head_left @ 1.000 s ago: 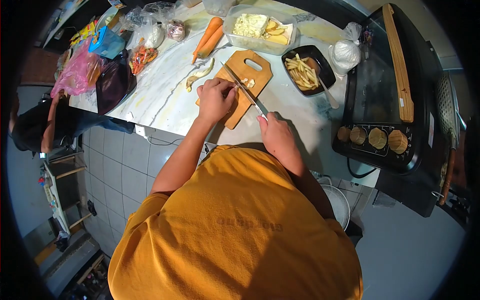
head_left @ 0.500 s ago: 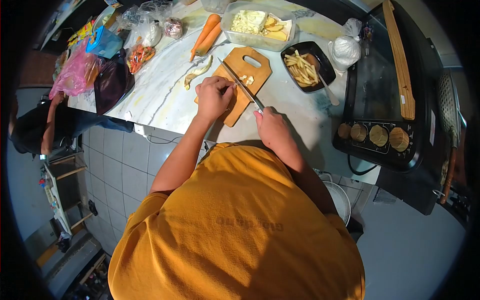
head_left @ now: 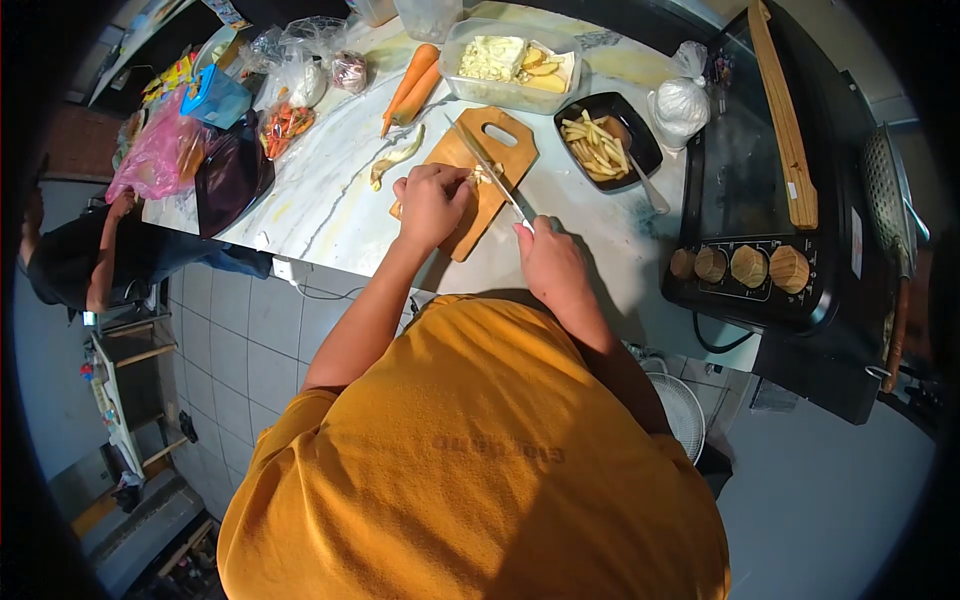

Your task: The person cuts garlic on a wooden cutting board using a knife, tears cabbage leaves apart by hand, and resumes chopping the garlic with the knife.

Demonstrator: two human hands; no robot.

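Observation:
My right hand (head_left: 552,262) is closed round the handle of a knife (head_left: 490,168), whose blade slants up and left over a wooden cutting board (head_left: 512,160). Small pale pieces (head_left: 484,174) lie on the board beside the blade. My left hand (head_left: 434,203) rests at the board's left side, fingers bent and pressed together near the blade; what they hold is too small and hidden to name. A curved pale peel (head_left: 396,158) lies left of the board. Two carrots (head_left: 413,82) lie behind it.
Behind the board stands a plastic container (head_left: 512,68) of chopped food. To the right are a black bowl (head_left: 607,142) with pale strips and a spoon, a tied white bag (head_left: 682,105) and a black oven (head_left: 745,180). Bags and another person (head_left: 75,250) are at the left.
The view has shifted slightly. The knife blade has moved a little relative to the small pieces, and now lies right by them. Both hands keep nearly the same places.

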